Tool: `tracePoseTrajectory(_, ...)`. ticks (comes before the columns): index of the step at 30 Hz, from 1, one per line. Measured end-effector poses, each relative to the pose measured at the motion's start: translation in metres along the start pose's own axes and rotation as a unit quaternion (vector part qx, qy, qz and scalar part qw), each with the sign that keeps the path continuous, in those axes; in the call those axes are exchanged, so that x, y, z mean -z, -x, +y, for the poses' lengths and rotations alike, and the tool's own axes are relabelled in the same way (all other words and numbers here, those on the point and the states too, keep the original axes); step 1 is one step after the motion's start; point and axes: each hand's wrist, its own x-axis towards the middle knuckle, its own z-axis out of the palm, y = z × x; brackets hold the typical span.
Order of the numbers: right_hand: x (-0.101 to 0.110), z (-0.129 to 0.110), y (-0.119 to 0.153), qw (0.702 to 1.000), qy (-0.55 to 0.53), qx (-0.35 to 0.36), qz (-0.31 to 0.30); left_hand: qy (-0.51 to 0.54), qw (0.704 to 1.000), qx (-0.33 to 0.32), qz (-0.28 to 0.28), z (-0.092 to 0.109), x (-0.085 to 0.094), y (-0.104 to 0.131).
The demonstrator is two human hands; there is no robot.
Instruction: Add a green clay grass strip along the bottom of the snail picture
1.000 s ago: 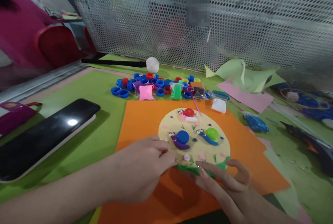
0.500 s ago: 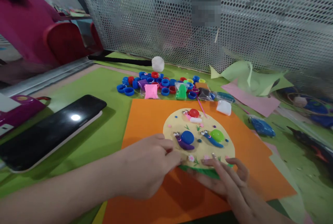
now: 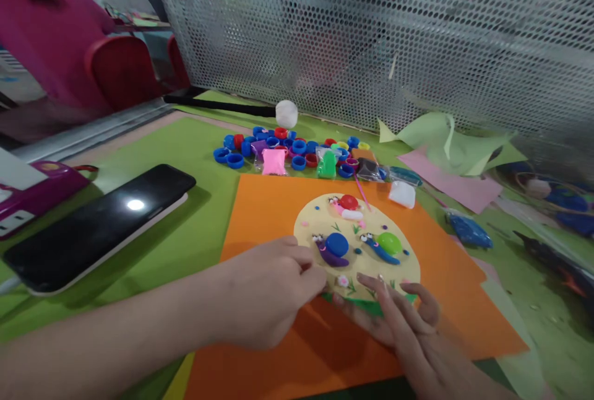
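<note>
A round cream-coloured disc (image 3: 320, 220) lies on orange paper, decorated with three clay snails whose shells are bottle caps: a blue cap (image 3: 336, 244), a light green cap (image 3: 390, 243) and a red cap (image 3: 349, 202). Small flowers, grass and dots surround them. Along the near rim runs a green strip (image 3: 371, 307). My left hand (image 3: 278, 295) is closed, fingertips pinched together at the disc's lower left edge; what they hold, if anything, is hidden. My right hand (image 3: 408, 332) rests with spread fingers on the disc's lower right part, its thumb along the near rim.
Orange paper (image 3: 260, 208) lies under the disc. Behind it sit several bottle caps (image 3: 235, 160) and bagged clay packs, one pink (image 3: 274, 161). A black phone (image 3: 106, 220) lies left. Paper scraps (image 3: 450, 177), a blue packet (image 3: 468, 228) and a dark tool (image 3: 557, 264) are right.
The view has shifted slightly, so everything appears a little to the right. My right index finger has moved a little left over the lower flowers. My left hand keeps its pinch at the edge.
</note>
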Motion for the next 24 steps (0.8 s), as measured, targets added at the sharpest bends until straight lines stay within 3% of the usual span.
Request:
tracePoseTrajectory(6,-0.004,-0.001,-0.003,0.999,0.029,0.013,-0.015,0.016,1.0,-0.004,0.02,0.0,-0.001,0.001)
tracePoseTrajectory(11,-0.007,0.0,-0.006,0.999,0.025,0.027,0.023,0.013,1.0,0.004,0.007,0.001,0.002,-0.001)
tracePoseTrajectory(16,-0.004,-0.001,-0.007,0.998,0.001,0.027,-0.053,0.012,1.0,0.009,0.003,0.002,-0.001,0.002)
tracePoseTrajectory(21,-0.007,-0.001,-0.001,0.997,-0.075,-0.012,-0.025,0.04,0.999,0.016,0.02,-0.001,-0.005,0.003)
tracePoseTrajectory(24,-0.011,-0.002,0.001,0.995,-0.091,-0.012,-0.045,0.042,0.999,0.018,0.021,-0.002,-0.007,0.003)
